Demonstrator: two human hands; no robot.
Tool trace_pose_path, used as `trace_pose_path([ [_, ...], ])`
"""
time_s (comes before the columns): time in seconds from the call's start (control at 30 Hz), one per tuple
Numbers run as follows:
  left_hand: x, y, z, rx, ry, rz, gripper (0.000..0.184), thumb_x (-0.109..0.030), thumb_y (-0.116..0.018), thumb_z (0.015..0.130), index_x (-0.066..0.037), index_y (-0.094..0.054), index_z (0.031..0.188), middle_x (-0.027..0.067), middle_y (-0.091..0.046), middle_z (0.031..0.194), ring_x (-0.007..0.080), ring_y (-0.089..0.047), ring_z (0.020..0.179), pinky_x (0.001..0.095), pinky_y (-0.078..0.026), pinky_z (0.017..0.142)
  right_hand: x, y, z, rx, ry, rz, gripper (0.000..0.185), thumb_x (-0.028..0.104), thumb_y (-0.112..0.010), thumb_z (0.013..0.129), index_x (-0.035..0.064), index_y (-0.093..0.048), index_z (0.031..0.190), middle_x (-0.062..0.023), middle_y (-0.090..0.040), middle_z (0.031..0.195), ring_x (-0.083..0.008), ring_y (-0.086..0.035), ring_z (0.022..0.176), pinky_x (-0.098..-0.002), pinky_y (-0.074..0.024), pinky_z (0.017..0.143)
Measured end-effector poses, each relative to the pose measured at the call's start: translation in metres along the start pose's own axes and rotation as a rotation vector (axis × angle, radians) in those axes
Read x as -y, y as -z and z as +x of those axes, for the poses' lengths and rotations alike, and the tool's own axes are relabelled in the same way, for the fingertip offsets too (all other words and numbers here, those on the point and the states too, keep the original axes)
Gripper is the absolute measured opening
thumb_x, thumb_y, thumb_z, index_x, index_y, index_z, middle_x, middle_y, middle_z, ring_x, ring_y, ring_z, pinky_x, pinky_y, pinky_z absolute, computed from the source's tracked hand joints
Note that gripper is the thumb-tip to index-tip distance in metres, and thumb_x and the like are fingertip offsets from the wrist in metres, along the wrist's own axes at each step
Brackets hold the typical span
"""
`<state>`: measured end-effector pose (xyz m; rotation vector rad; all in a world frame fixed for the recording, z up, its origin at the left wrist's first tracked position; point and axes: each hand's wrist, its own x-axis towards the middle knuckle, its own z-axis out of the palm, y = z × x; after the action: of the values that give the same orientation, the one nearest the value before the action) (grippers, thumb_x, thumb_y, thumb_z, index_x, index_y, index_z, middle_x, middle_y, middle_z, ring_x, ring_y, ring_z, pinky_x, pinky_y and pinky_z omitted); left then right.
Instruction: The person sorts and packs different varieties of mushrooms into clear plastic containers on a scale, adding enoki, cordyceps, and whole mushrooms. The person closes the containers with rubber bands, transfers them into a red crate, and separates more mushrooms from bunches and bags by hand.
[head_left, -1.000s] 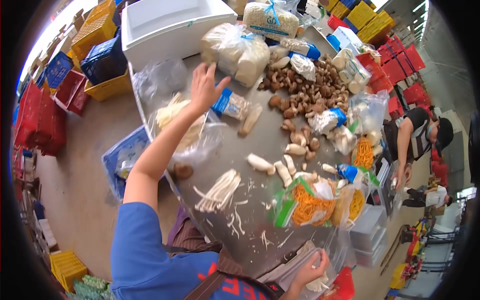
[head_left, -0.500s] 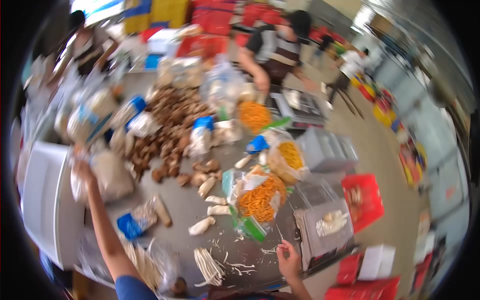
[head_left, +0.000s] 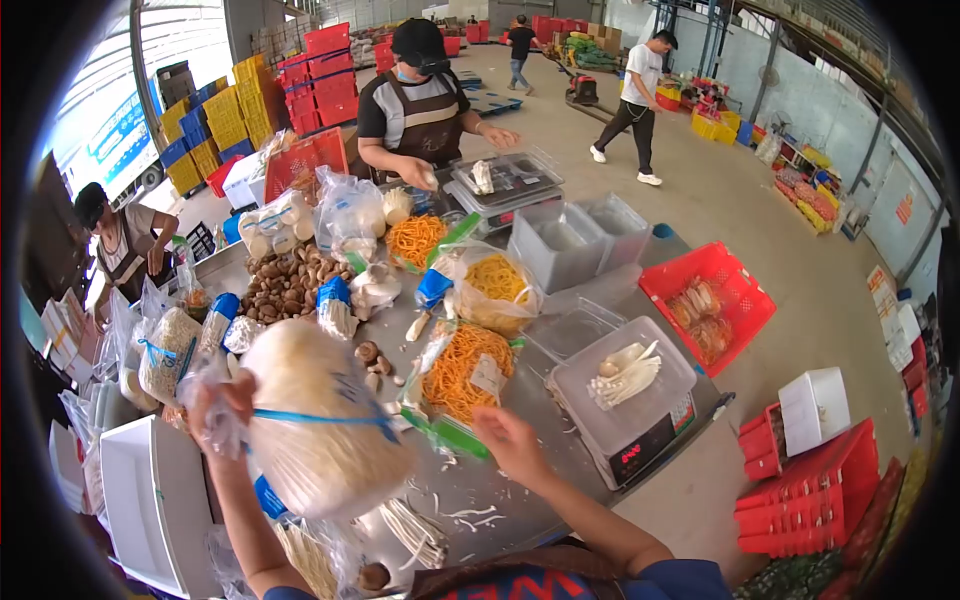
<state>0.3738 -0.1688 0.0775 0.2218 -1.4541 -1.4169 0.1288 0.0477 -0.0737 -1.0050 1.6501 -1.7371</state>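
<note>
My left hand (head_left: 222,408) is closed around the gathered plastic neck of a big bag of pale mushrooms (head_left: 325,450). The bag, with a blue band round it, hangs tilted above the metal table (head_left: 520,510) and hides part of it. My right hand (head_left: 508,440) is open, fingers stretched out, just beside an open bag of thin orange mushrooms (head_left: 465,372). Below lies a loose bunch of enoki mushrooms (head_left: 415,530) with scattered stems. To the right, a plastic tray (head_left: 570,375) holding some white mushrooms (head_left: 628,375) rests on a digital scale (head_left: 645,445).
Brown mushrooms (head_left: 290,283) are heaped at the back. Grey plastic containers (head_left: 560,240) and a red crate (head_left: 715,300) stand to the right, a white foam box (head_left: 150,500) at left. Across the table a co-worker (head_left: 420,110) handles mushrooms by another scale; another person (head_left: 640,90) walks behind.
My left hand has lifted the big mushroom bag from the left side and brought it over the table. My right hand has moved forward and left. The camera view has tilted up.
</note>
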Motion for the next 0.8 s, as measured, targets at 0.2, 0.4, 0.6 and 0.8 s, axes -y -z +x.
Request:
trace_pose_path([
  [0.2,0.071,-0.122,-0.042,0.536,0.421,-0.357,0.038,-0.035,-0.057,0.079,0.001,-0.062,0.068,0.0111,-0.059,0.056,0.0194,-0.050,0.047,0.0341,-0.041,0.055,-0.032,0.062,-0.030,-0.276,-0.464,0.878,0.045,0.040,-0.046,0.088,0.0101,-0.044,0.122,-0.0020,-0.051,0.114,-0.0140,-0.048,0.106,-0.0317,-0.0368,0.090],
  [0.4,0.174,-0.169,-0.159,0.511,0.942,-0.265,0.036,-0.033,-0.045,0.091,0.000,-0.059,0.087,0.0105,-0.061,0.078,0.0158,-0.059,0.068,0.0266,-0.046,0.066,-0.076,0.120,-0.138,-0.450,-0.485,0.072,0.043,0.024,-0.055,0.082,0.0087,-0.045,0.121,-0.0114,-0.051,0.114,-0.0271,-0.049,0.105,-0.0358,-0.0383,0.090],
  [0.6,0.129,-0.239,-0.138,0.748,0.476,0.341,0.021,-0.021,-0.051,0.089,-0.001,-0.057,0.094,0.0087,-0.059,0.090,0.0168,-0.055,0.079,0.0291,-0.044,0.069,0.003,0.101,-0.081,0.270,0.069,-0.242,0.075,0.019,-0.074,0.063,0.0022,-0.037,0.127,-0.0191,-0.044,0.122,-0.0300,-0.047,0.110,-0.0351,-0.0380,0.092],
  [0.8,0.139,-0.208,-0.143,0.202,0.482,0.483,0.020,-0.017,-0.057,0.085,0.000,-0.059,0.096,0.0037,-0.060,0.078,0.0108,-0.052,0.069,0.0258,-0.044,0.062,-0.024,0.073,-0.040,0.347,-0.072,-0.026,0.022,0.017,-0.063,0.080,-0.0013,-0.060,0.092,-0.0023,-0.061,0.075,-0.0103,-0.056,0.066,-0.0266,-0.0473,0.058],
])
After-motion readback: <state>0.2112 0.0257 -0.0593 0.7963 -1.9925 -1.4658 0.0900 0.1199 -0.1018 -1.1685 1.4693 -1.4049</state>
